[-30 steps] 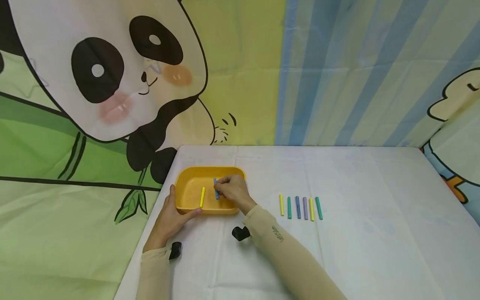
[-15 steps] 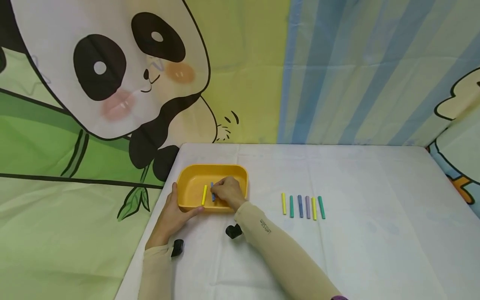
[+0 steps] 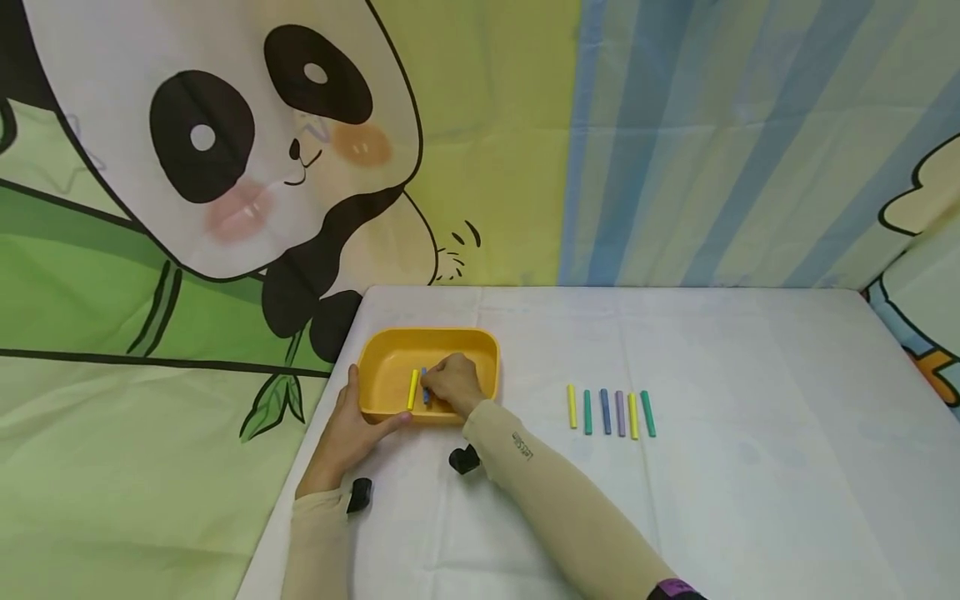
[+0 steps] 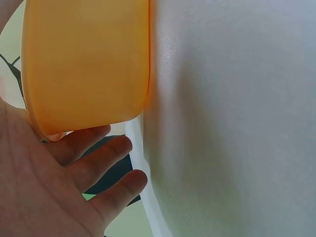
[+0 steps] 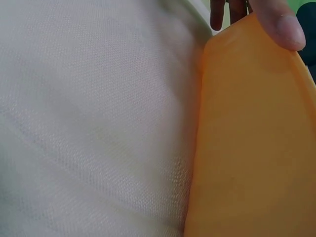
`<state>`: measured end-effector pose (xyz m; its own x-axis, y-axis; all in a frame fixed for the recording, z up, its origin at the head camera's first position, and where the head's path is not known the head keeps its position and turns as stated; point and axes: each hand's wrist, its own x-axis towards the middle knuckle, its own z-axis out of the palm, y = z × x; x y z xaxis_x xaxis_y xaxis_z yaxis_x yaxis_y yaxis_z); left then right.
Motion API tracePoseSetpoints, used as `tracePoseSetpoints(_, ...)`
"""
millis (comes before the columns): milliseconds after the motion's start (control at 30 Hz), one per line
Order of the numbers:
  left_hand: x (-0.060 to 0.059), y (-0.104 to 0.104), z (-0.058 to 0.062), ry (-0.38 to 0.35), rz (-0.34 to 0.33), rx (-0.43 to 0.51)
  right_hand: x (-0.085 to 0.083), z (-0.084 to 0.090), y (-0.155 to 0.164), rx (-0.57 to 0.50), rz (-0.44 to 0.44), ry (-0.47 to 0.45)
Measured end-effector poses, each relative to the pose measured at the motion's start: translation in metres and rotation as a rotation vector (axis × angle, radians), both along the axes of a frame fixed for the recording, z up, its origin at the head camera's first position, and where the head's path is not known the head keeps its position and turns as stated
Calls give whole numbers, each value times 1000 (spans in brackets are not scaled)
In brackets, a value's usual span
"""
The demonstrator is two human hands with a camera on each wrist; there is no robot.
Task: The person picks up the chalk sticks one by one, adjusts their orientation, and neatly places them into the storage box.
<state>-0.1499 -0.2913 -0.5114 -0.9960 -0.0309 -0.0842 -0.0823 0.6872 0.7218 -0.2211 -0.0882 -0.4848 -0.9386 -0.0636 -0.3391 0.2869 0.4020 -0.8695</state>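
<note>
A yellow tray (image 3: pixel 390 337) stands at the left of the table. My left hand (image 3: pixel 347 433) braces its near left corner, the thumb along the front rim and the fingers against the left side. In the left wrist view, extended fingers (image 4: pixel 94 160) lie along the tray's outer wall (image 4: pixel 89 64). My right hand (image 3: pixel 455 382) reaches inside and pinches a blue stick of chalk (image 3: pixel 425 397), partly hidden by its fingertips. Left of it lies a yellow chalk (image 3: pixel 412 390) in the tray. The right wrist view shows the tray's wall (image 5: pixel 252 143) and the left thumb (image 5: pixel 286 29).
Several chalk sticks stand in a row right of the tray: yellow (image 3: pixel 572 407), green (image 3: pixel 587 412), blue (image 3: pixel 605 412), purple (image 3: pixel 620 414), another yellow (image 3: pixel 633 417) and another green (image 3: pixel 648 414). A white cloth (image 3: pixel 750 467) covers the table; a panda-printed curtain (image 3: pixel 480 142) rises behind.
My right hand has moved slightly left within the tray, bringing the blue chalk closer beside the yellow one. My left hand keeps its place at the tray; the whole view has shifted slightly.
</note>
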Motion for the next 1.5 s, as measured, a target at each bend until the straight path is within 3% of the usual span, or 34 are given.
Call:
tracePoseSetpoints(400, 0, 1, 1, 6, -7, 2, -5, -7, -5, 16, 24, 57)
tracePoseSetpoints(800, 0, 2, 0, 7, 1, -4, -2, -2, -4, -58, 31, 28)
tracePoseSetpoints(1167, 2, 2, 3, 8, -7, -12, -2, 0, -1, -4, 29, 46)
tracePoseSetpoints(1500, 1, 2, 4, 3, -12, -12, 2, 9, 8, -25, 38, 54)
